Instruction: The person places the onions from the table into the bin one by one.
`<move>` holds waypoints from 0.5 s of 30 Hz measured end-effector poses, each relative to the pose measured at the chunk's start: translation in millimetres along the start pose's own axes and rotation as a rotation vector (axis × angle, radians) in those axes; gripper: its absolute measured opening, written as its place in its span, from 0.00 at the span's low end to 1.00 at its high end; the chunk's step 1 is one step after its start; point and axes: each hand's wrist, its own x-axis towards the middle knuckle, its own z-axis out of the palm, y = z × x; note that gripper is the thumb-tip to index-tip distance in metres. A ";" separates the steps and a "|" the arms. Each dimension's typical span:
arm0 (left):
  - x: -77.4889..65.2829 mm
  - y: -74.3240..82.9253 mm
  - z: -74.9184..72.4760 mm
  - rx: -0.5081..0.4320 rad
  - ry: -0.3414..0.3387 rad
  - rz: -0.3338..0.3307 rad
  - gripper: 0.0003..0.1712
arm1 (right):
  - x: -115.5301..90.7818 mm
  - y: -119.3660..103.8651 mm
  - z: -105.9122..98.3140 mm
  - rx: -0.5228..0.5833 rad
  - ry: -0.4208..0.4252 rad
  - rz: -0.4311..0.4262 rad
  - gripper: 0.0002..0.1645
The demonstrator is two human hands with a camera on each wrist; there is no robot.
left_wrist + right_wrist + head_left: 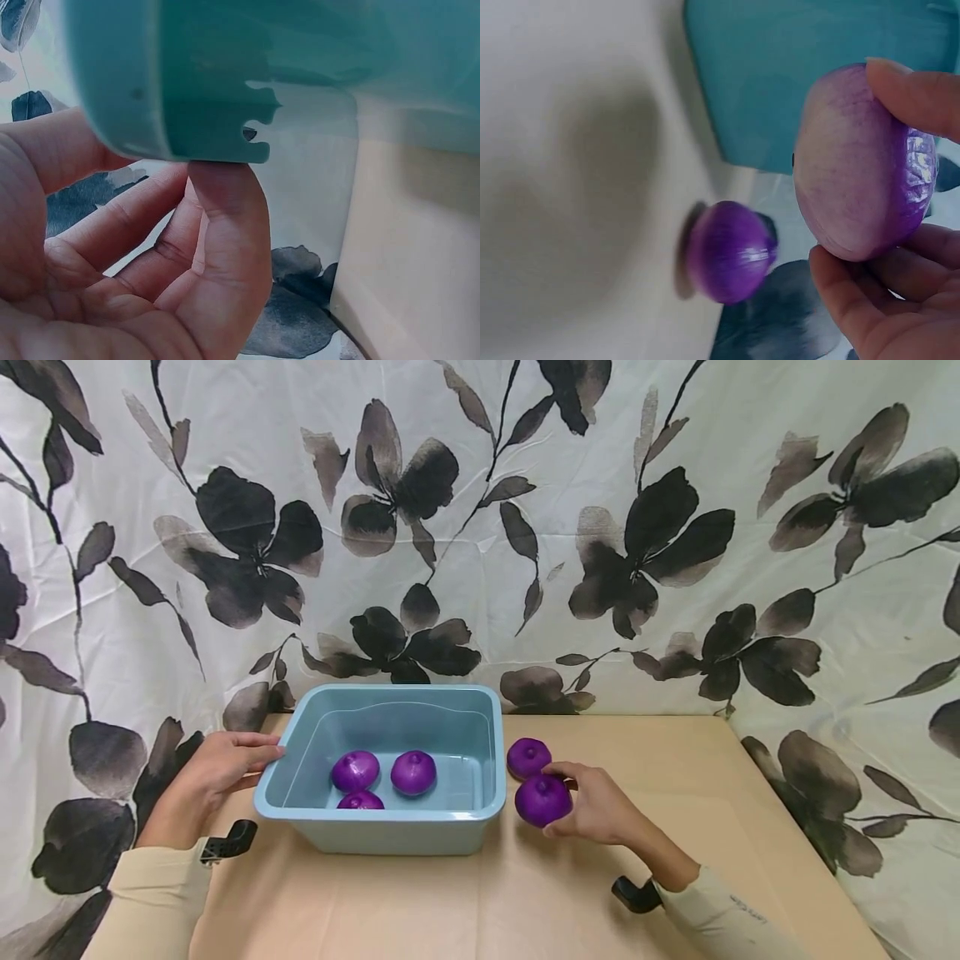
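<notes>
A light blue plastic tub [382,837] stands on the table with three purple onions inside, among them one onion [413,773] to the right. My left hand [228,766] pinches the tub's left rim; in the left wrist view, fingers [225,217] press on the rim's edge. To the right of the tub, my right hand [600,806] grips a purple onion [543,801] between thumb and fingers. The right wrist view shows this held onion [855,165] raised off the table. Just behind it, another onion [528,757] lies on the table.
The tan table [652,752] extends right and in front of the tub. A white cloth with dark flowers [525,485] hangs behind the table and along its sides. Each wrist wears a black camera mount, such as the right one [636,894].
</notes>
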 end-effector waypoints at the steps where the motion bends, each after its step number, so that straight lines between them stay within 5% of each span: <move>1: 0.3 -0.4 -0.5 0.006 0.001 0.001 0.30 | -0.5 -2.6 -2.4 0.002 -0.003 -0.004 0.48; 15: -1.7 -1.8 -1.6 -0.003 -0.003 0.027 0.30 | -10.7 -41.2 -38.3 0.056 -0.070 -0.088 0.49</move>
